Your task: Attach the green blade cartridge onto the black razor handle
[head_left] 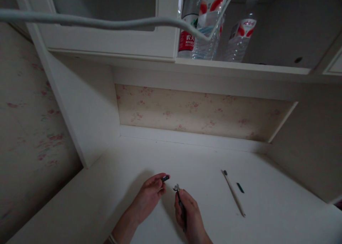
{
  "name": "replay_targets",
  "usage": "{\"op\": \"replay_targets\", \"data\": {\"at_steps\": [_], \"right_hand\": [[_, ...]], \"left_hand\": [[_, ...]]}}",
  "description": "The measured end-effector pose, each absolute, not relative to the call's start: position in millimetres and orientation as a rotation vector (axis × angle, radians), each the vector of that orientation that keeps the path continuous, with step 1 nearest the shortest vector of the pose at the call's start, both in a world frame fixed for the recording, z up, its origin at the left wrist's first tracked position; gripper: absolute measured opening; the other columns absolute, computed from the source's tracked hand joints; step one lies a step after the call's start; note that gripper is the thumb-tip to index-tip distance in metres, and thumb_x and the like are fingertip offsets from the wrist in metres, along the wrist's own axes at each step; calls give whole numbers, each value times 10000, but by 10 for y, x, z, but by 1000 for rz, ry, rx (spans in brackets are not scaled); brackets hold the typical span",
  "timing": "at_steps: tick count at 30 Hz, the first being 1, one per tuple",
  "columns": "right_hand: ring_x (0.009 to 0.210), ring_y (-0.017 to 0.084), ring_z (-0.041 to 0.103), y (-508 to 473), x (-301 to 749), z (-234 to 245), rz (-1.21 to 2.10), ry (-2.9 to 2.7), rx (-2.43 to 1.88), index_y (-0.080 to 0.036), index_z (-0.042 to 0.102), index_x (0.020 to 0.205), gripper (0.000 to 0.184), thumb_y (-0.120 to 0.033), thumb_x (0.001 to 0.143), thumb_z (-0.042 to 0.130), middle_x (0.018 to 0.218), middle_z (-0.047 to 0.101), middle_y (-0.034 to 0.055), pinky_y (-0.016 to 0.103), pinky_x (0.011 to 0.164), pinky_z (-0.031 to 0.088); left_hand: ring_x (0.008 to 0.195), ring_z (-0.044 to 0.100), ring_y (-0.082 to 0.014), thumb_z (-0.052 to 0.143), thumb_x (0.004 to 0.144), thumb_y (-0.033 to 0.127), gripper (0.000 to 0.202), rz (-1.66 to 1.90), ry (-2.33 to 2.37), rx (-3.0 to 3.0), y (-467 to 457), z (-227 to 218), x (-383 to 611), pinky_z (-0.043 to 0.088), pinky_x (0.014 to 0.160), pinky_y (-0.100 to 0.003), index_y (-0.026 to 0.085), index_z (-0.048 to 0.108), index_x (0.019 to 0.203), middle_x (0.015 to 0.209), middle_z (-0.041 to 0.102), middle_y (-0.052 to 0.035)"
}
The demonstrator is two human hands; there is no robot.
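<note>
My left hand (151,194) rests on the white desk (267,215) and pinches a small dark piece (165,178) between its fingertips. Just to its right, my right hand (188,213) is closed round a thin dark tool (181,204) with a small metal head (176,188) pointing up toward the left hand. The two hands are close together but apart. Farther right on the desk lie a long pale stick (234,194) with a dark tip and a small dark cap-like piece (240,187).
A shelf (240,67) above the desk holds three water bottles (208,26) with red labels. A white cable (107,22) hangs across the top of the view. A white side panel (88,112) and floral wallpaper (26,130) stand to the left.
</note>
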State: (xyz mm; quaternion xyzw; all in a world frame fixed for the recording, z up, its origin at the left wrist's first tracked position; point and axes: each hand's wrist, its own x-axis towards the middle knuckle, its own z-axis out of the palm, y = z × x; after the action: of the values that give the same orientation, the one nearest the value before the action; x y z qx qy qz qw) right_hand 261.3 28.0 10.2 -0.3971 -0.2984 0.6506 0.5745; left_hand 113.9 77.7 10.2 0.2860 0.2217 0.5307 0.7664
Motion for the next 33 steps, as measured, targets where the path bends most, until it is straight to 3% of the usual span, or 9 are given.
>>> {"op": "replay_targets", "data": {"at_steps": [3,8,12,21,33], "right_hand": [[381,29,238,265,2586,35,1505,-763,-930,-182,448,639,530,-638,684,715,491,371,-83,165,361,137],[391,54,277,231,2534,-14,1445,-987,-821,-166,530,745,438,-583,881,531,487,427,-60,198,403,191],[431,67,297,216,2519,-6,1425,-1053,-795,-157,555,786,393,-526,917,515,491,439,-53,210,446,206],[381,62,254,225,2533,-34,1509,-959,-758,-153,577,782,376,-509,900,548,436,424,-60,215,417,167],[392,35,224,226,2545,17,1506,-771,-901,-164,521,689,523,-653,678,705,493,387,-74,183,385,122]], "left_hand": [[801,594,-118,794,707,219,298,1118,447,649,761,99,1160,448,788,-255,166,731,993,1089,687,-90],[820,612,-146,808,687,244,307,1085,420,659,741,93,1171,451,818,-302,185,735,980,1084,697,-92],[817,614,-147,808,685,241,299,1090,424,653,737,96,1161,452,828,-312,196,737,972,1082,698,-84],[780,619,-159,797,695,233,296,1084,417,663,727,122,1164,456,782,-319,187,737,981,1083,698,-100],[877,619,-187,827,660,257,369,1018,373,692,711,89,1183,430,848,-327,172,735,1006,1099,694,-110]]}}
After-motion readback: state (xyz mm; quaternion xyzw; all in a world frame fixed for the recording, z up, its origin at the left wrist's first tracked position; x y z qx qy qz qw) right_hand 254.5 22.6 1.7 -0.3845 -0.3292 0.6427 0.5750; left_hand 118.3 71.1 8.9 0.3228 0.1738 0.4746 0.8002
